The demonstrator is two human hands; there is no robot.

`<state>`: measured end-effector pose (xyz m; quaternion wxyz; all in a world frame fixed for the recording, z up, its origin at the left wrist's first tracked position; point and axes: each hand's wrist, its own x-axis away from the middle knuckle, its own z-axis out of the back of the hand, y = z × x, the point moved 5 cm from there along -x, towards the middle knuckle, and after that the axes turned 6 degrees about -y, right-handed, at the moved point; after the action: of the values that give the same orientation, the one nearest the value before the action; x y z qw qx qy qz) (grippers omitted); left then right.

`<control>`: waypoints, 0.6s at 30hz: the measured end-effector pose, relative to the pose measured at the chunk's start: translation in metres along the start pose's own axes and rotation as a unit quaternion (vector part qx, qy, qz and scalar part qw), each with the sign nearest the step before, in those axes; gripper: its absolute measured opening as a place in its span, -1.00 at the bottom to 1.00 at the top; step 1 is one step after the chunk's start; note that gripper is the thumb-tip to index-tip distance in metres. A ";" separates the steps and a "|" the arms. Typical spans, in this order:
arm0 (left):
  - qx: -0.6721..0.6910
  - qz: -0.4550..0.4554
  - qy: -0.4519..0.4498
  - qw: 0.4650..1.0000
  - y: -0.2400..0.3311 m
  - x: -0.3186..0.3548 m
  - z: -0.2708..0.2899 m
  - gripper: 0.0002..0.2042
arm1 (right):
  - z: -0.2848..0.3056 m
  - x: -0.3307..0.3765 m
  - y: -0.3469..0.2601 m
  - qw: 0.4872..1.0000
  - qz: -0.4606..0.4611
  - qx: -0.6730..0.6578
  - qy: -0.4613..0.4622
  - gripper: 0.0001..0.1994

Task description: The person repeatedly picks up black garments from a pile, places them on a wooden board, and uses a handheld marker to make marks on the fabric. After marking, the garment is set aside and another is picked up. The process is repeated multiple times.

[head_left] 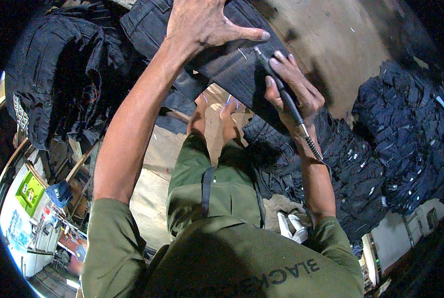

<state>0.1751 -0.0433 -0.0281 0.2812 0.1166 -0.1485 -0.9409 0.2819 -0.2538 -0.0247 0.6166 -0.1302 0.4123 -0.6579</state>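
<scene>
A pair of dark denim jeans (pixel 227 74) lies spread in front of me at the top of the view. My left hand (pixel 202 22) rests on it with the thumb stretched out to the right; its other fingertips run out of view. In my right hand (pixel 301 92) is a slim black rotary tool handpiece (pixel 290 102), gripped like a pen. From its rear end a spring-covered cable trails along my forearm. The metal tip points at the denim, close to a short white mark (pixel 242 53) and below my left thumb. I cannot tell whether the tip touches the cloth.
Folded dark jeans (pixel 63 74) are stacked at the left. A large heap of dark denim garments (pixel 401 134) spreads along the right. At the lower left are a green box (pixel 29 192), a blue cap (pixel 59 193) and clear bottles (pixel 19 229). Below stand my sandalled feet.
</scene>
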 end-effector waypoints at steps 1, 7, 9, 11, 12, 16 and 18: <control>-0.001 -0.001 0.000 1.000 0.000 0.000 0.000 -0.09 | 0.000 0.000 0.000 1.000 -0.004 0.001 0.001 -0.70; 0.003 0.001 -0.002 1.000 -0.002 0.000 0.000 -0.08 | 0.000 0.000 0.003 1.000 -0.022 0.017 0.003 -0.67; 0.005 0.000 -0.005 1.000 -0.002 -0.001 -0.001 -0.08 | -0.002 0.000 0.000 1.000 0.007 -0.009 -0.023 -0.68; 0.005 0.000 -0.007 1.000 -0.002 -0.001 -0.001 -0.07 | -0.002 0.001 -0.001 0.999 0.021 -0.018 -0.037 -0.68; 0.001 -0.001 -0.006 1.000 -0.002 -0.001 -0.001 -0.07 | -0.001 0.001 0.001 1.000 0.005 -0.016 -0.027 -0.69; -0.005 -0.002 -0.001 1.000 -0.001 -0.001 -0.001 -0.06 | -0.001 0.001 0.002 1.000 -0.003 -0.021 -0.015 -0.71; -0.002 -0.003 -0.002 1.000 -0.001 -0.001 0.000 -0.06 | 0.000 0.001 0.000 1.000 0.003 -0.020 -0.002 -0.71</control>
<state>0.1755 -0.0423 -0.0286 0.2786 0.1147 -0.1468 -0.9422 0.2819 -0.2544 -0.0252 0.6166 -0.1427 0.4240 -0.6477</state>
